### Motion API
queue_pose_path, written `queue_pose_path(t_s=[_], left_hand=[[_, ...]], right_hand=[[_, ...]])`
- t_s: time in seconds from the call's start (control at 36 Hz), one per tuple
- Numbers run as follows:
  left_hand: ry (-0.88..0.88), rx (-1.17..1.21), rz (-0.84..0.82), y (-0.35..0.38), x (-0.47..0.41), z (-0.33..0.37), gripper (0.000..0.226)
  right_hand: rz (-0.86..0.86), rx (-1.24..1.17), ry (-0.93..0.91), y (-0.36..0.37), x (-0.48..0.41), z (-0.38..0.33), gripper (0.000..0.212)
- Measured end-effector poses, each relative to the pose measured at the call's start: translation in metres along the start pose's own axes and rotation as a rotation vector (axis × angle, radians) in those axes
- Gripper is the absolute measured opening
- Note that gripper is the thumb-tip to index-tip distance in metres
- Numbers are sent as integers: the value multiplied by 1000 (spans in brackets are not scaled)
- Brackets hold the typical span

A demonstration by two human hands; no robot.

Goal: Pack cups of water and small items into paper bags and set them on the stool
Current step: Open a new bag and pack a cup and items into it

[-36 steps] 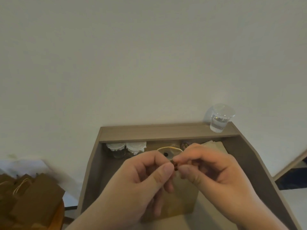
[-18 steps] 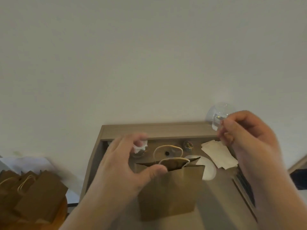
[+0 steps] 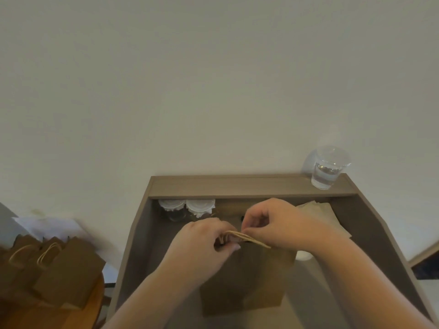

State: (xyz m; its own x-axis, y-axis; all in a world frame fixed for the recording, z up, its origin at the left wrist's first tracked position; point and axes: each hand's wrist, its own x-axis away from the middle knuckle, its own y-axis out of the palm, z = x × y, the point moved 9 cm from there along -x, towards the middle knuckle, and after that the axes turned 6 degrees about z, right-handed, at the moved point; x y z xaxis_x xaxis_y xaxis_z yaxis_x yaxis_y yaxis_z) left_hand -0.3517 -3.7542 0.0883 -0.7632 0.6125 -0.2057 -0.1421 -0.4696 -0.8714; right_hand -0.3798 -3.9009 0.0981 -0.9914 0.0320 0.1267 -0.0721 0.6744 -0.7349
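1. Both hands are meeting again at the top of the bag. Half a second ago they were apart, the right one up by the cup and the bag's mouth gaping.
2. The left hand is curling its fingers round the handles. The right hand is pinching the same cords between thumb and forefinger, and the two loops are now lying flat together.
3. This is looking like closing up. The bag is probably packed and heading for the stool, far left of the bag and lower, where other bags are already sitting. Its contents are not showing.
4. The cup is standing behind and right of the bag on the shelf, well apart and not yet packed.
5. The bag is standing upright, stiff matte brown paper with flat sides. Its handles are pale twisted cord.
6. The cup is clear and tapered, part full of water.
7. Two lidded cups with ruffled white tops are sitting behind and left of the bag, and pale folded napkins are lying behind and right of it.
8. The stool's top is showing as rounded orange wood.
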Motion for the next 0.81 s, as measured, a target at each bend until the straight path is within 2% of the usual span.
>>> queue_pose_path(t_s=[0.14, 0.25, 0.39, 0.81], left_hand=[[54, 55, 78, 7, 1, 0, 31], [94, 95, 152, 4, 3, 2, 24], [98, 114, 188, 5, 3, 0, 11], [61, 175, 147, 11, -1, -7, 21]], right_hand=[[46, 102, -65, 2, -1, -4, 10], [165, 146, -98, -6, -1, -6, 8], [107, 190, -105, 3, 1, -5, 7], [114, 243, -99, 5, 8, -8, 6]])
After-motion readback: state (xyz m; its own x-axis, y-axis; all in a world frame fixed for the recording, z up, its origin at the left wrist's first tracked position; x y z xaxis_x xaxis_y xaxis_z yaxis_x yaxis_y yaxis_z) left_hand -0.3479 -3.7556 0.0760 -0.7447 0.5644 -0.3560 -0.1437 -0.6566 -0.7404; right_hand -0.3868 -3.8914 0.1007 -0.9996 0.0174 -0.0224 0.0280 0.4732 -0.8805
